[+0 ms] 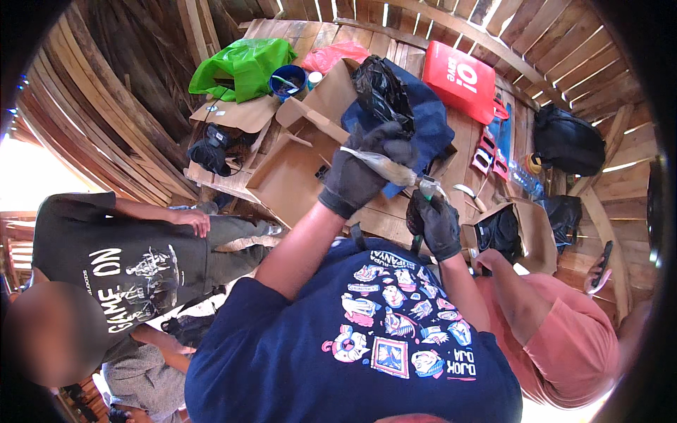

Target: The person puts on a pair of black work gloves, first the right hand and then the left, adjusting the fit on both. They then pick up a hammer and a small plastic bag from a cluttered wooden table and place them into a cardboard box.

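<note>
Both my hands wear dark gloves and meet in front of my chest, over the table's near edge. My left hand [360,168] is closed on a pale, partly see-through pouch-like thing [384,168] with a beige-brown end pointing right. Its exact kind is unclear. My right hand [434,220] is closed just right of it, around a small shiny clear piece [429,187] with a bit of green, too small to name. The two held things almost meet. Beyond my left hand lie a crumpled black plastic bag [384,92] and dark blue cloth [430,116].
An open cardboard box [293,180] is left of my hands. Farther back are a green bag [243,67], a blue tub [288,83] and a red bag [458,81]. A curved-blade knife [471,198] lies right. People stand on my left [141,261] and right [557,331].
</note>
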Demonstrator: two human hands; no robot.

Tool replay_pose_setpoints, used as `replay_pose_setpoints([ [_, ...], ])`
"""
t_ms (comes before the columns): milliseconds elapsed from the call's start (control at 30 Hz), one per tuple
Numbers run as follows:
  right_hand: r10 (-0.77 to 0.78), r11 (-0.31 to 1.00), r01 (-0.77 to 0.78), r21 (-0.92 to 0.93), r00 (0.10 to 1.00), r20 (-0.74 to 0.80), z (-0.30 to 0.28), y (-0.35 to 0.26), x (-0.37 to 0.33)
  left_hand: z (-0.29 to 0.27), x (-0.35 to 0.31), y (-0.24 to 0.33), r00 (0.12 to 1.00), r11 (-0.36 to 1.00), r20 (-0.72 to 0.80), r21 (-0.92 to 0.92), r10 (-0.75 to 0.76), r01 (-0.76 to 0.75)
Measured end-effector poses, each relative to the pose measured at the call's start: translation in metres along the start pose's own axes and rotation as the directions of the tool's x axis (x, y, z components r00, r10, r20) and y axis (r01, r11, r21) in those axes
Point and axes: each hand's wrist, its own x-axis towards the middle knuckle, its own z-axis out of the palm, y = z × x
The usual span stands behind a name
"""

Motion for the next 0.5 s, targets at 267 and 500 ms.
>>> replay_pose_setpoints([
  [267,-0.672,0.258,0.688,-0.678,0.632,0.386,0.011,-0.004,-0.03,-0.025,0.0,-0.02,0.615,0.229,0.457,-0.652,-0.643,0.723],
  [500,-0.315,0.3,0.408,-0.862,0.896,0.314,0.02,0.002,-0.061,0.0,-0.009,-0.073,0.404,0.164,0.232,-0.658,-0.885,0.735],
])
